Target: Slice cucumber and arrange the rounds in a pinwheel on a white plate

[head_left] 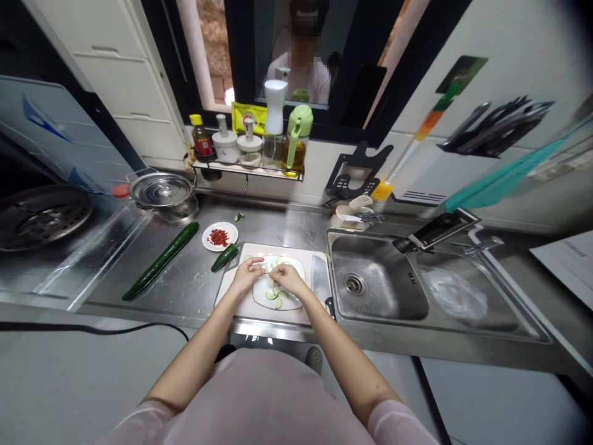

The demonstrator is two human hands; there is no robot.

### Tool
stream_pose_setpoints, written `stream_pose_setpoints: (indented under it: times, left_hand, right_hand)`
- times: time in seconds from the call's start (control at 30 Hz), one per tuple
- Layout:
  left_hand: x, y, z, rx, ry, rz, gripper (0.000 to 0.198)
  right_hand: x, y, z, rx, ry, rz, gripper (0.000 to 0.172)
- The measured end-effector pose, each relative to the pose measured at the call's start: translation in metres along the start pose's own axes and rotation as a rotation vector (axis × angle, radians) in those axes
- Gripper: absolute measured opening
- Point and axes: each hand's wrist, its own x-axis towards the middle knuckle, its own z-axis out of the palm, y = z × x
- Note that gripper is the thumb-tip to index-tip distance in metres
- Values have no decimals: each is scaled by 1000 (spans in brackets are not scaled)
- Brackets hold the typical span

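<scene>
Over a white plate (pixel 288 298) with a dark rim, my two hands are close together. My left hand (pixel 249 273) is at its upper left, fingers bent and apart, with no held thing visible. The fingertips of my right hand (pixel 286 278) pinch together; what is between them is too small to make out. Thin cucumber slices (pixel 278 303) lie fanned in curves on the plate, partly hidden by my hands. Beneath it is a pale cutting board (pixel 245 312). A cleaver (pixel 319 276) lies along the board's right side, its dark handle toward me.
Left of the board lie a cut cucumber piece (pixel 225 258), a small plate (pixel 231 228) of chopped red pieces and a long cucumber (pixel 162 261). A lidded metal pot (pixel 178 207) stands behind. The sink (pixel 375 290) is on the right; a condiment rack (pixel 259 168) hangs below the window.
</scene>
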Motion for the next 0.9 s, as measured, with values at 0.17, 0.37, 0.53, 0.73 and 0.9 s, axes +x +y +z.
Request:
stream_pose_setpoints:
  times: [0.17,0.37,0.53,0.73,0.9]
  left_hand:
    - [14,-21,-8,157,12,58,46]
    - [18,-27,-14,608,36,107,37]
    - [18,-22,-15,861,31,147,37]
    - [18,-23,-13,971,12,202,34]
    - [14,-24,-12,1041,41,252,33]
  right_hand:
    - [7,7,12,-238,-24,61,16]
    - [12,4,20,-399,-20,118,16]
    - [17,1,26,-536,1,174,20]
    - [16,-3,35,-691,14,221,25]
    - [9,-4,38,-820,0,212,25]
